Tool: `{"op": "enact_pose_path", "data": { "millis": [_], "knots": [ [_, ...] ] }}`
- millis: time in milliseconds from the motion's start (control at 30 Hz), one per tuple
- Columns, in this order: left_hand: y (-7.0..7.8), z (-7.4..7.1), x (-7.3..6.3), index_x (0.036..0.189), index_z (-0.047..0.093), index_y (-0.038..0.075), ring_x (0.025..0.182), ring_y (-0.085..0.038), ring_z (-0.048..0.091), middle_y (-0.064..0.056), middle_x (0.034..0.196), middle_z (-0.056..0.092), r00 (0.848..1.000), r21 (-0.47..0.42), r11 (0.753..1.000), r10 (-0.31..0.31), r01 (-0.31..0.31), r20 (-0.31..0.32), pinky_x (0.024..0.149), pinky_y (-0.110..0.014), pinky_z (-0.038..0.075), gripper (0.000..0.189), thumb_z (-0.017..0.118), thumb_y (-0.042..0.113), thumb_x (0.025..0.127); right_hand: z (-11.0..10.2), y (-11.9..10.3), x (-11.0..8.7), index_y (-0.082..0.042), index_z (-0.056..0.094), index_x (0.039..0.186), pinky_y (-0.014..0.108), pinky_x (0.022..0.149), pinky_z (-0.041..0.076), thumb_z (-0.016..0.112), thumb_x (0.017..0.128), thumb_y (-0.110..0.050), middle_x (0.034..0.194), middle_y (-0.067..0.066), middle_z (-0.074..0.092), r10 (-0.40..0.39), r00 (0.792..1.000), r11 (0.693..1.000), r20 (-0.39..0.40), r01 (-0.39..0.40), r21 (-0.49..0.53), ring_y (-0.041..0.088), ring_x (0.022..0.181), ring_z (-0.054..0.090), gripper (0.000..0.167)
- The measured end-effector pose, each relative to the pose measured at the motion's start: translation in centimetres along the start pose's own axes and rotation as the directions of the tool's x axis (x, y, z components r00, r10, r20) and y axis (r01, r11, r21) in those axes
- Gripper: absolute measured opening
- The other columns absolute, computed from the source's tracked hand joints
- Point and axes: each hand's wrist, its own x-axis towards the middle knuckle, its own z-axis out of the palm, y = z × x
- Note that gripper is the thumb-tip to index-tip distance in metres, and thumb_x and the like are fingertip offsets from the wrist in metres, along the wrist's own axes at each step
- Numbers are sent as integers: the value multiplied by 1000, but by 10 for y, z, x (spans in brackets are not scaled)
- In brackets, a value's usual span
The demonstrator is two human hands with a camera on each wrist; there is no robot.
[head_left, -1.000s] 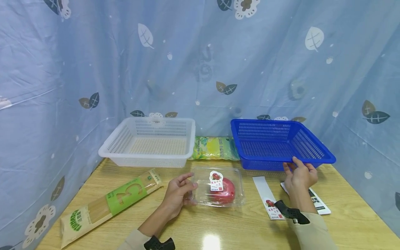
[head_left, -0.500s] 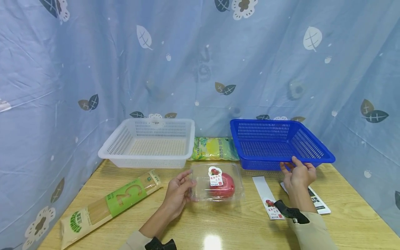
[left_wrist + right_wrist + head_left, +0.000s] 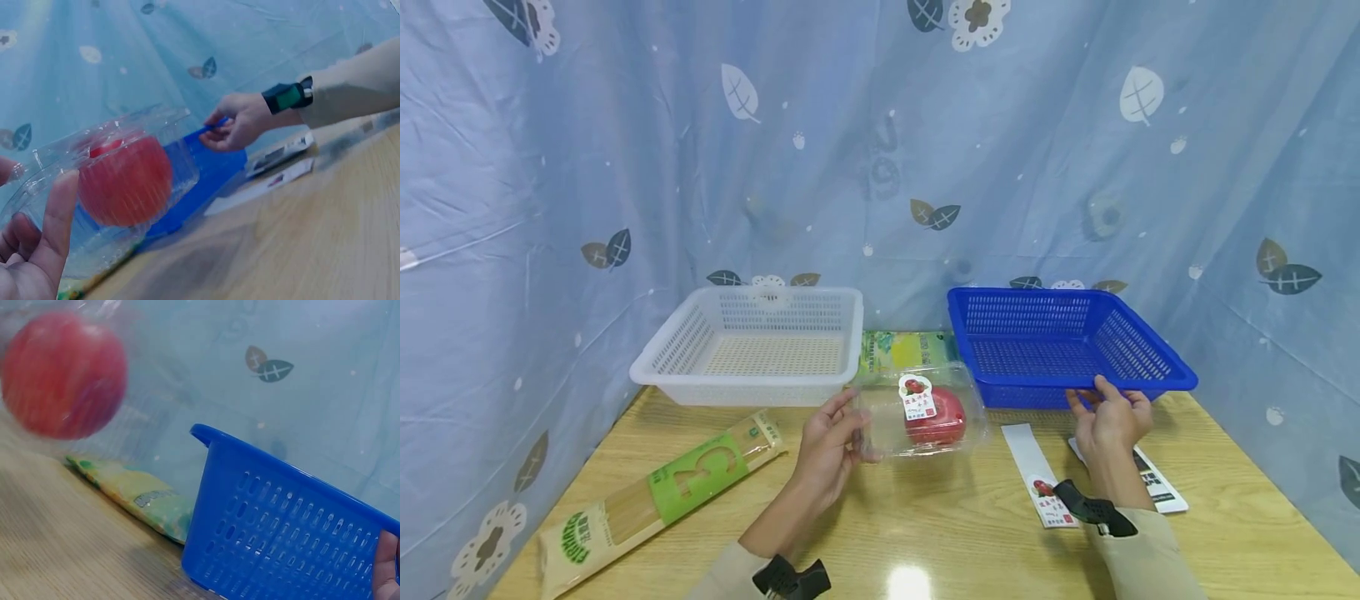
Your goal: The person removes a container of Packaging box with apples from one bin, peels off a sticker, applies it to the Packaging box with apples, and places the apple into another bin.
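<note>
My left hand (image 3: 827, 442) grips the left end of a clear plastic box (image 3: 880, 437), tilted and held up above the table. A round red fruit (image 3: 942, 421) sits inside it, and a white sticker (image 3: 917, 397) with a fruit picture is on its lid. In the left wrist view my thumb and fingers hold the box's edge. My right hand (image 3: 1112, 423) pinches the front rim of a blue basket (image 3: 1022, 397) standing at the back right. Part of that rim hold shows in the right wrist view, where the red fruit is blurred.
A white basket (image 3: 745, 390) stands at the back left. Between the baskets lies a green and yellow packet (image 3: 898, 348). A noodle package (image 3: 662, 498) lies at the left. A white strip with a sticker (image 3: 1032, 467) and a black-and-white packet (image 3: 1161, 483) lie at the right.
My left hand has raised the clear box from low over the table toward the back, and it now overlaps the green packet in view. My right hand stays at the blue basket's rim.
</note>
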Motion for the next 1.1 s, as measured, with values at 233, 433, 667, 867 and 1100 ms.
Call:
{"op": "enact_pose_path", "data": {
  "millis": [233, 433, 667, 867, 1100],
  "knots": [
    [9, 22, 9, 151, 36, 2, 57, -6, 50, 0, 85, 49, 1000, -23, 1000, 16, -16, -1, 54, -26, 61, 62, 61, -1, 95, -2, 0, -1, -10, 35, 98, 36, 63, 61, 62, 97, 2, 101, 8, 48, 6, 1000, 1000, -11, -6, -4, 23, 63, 53, 30],
    [14, 30, 14, 152, 35, 1, 53, -6, 49, 0, 81, 48, 999, -44, 998, 40, -40, -9, 52, -23, 60, 62, 60, -2, 95, -2, -1, 0, -10, 34, 97, 36, 63, 60, 62, 98, 2, 100, 8, 49, 2, 1000, 1000, -7, -2, -6, 23, 63, 53, 30],
    [19, 33, 18, 152, 34, 1, 54, -5, 49, 1, 80, 49, 998, -83, 995, 62, -62, 6, 53, -23, 61, 62, 59, -2, 94, -1, -2, 2, -9, 37, 98, 36, 64, 61, 62, 98, 1, 97, 8, 50, -5, 1000, 1000, 1, 5, -3, 23, 64, 54, 27],
    [19, 48, 29, 153, 33, 2, 55, -5, 49, 2, 80, 50, 996, -105, 991, 85, -81, 38, 55, -23, 61, 63, 57, -2, 96, -2, -1, 1, -8, 37, 101, 35, 61, 60, 61, 98, 2, 95, 8, 51, -2, 1000, 1000, -2, 2, -1, 23, 64, 54, 26],
    [8, 66, 48, 154, 34, 4, 57, -5, 47, 1, 82, 49, 994, -121, 988, 99, -93, 44, 56, -25, 62, 62, 58, -1, 97, -2, 2, 1, -9, 35, 99, 35, 64, 61, 61, 99, 0, 103, 8, 48, -12, 1000, 999, 10, 12, -36, 22, 65, 54, 27]
  ]
}}
